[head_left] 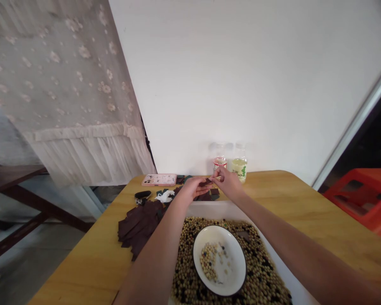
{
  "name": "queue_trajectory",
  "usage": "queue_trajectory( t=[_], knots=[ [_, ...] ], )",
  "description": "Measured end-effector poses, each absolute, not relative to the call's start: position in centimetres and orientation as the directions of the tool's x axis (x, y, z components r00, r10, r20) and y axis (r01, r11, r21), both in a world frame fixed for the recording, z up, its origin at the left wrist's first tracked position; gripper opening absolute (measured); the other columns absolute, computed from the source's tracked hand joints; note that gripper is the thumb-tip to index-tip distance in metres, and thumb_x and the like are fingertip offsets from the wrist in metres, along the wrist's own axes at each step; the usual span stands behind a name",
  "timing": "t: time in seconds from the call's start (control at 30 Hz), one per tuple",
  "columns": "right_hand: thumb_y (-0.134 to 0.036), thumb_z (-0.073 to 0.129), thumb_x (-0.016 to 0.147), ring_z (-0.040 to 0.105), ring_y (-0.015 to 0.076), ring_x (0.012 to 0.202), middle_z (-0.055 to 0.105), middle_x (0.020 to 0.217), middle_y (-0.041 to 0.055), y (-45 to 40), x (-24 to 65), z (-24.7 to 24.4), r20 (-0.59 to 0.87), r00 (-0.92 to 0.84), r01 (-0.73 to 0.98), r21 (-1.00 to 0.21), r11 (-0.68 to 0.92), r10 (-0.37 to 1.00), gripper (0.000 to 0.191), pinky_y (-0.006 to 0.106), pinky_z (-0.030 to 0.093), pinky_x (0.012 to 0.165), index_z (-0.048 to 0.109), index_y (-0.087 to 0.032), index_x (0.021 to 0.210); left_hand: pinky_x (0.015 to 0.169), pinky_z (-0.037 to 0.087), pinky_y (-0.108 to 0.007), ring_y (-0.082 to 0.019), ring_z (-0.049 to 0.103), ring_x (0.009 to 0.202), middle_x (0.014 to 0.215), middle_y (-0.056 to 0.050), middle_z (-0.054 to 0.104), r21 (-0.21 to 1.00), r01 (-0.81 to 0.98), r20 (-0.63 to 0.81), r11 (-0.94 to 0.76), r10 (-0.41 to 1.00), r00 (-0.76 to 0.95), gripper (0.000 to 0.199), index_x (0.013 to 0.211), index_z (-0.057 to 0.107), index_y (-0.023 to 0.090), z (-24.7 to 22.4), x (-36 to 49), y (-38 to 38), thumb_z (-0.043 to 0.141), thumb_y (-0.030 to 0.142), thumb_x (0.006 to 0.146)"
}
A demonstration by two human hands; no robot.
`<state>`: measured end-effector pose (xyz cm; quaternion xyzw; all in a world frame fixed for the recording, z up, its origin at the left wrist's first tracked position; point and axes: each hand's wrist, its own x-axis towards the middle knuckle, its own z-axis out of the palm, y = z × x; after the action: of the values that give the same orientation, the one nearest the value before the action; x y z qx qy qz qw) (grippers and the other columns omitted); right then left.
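Note:
Above the far end of the tray, my two hands meet over a small dark brown piece that looks like cut cloth or leather. My left hand holds it, palm turned partly up and fingers bent around it. The thumb and forefinger of my right hand pinch at its edge. Beneath my forearms, a white tray is full of pale and black beads or beans. On them rests a white enamel bowl with a dark rim, holding some pale beads. More dark pieces lie beneath my hands.
Dark brown strips are heaped left of the tray. Behind them are a crumpled white tissue, a black object and a pink-cased phone. Two bottles, one with a green label, stand by the wall. A red stool is at right.

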<state>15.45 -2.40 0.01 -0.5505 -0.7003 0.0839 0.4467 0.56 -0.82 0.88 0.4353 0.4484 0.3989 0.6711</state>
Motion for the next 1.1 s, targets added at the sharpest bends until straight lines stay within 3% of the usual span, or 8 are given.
queue_trajectory(
  t=[1.1],
  knots=[
    [-0.028, 0.054, 0.072, 0.05, 0.009, 0.05, 0.064, 0.072, -0.0047, -2.76, 15.43, 0.39, 0.529, -0.009, 0.682, -0.617, 0.392, 0.849, 0.01, 0.021, 0.036, 0.051, 0.045, -0.023, 0.072, 0.068, 0.05, -0.025, -0.017, 0.066, 0.072, 0.082, -0.008, 0.068, 0.941, -0.145, -0.263, 0.305, 0.931, 0.252, 0.011, 0.076, 0.059, 0.013, 1.1, 0.62, -0.74, 0.05, 0.012, 0.07]
  ],
)
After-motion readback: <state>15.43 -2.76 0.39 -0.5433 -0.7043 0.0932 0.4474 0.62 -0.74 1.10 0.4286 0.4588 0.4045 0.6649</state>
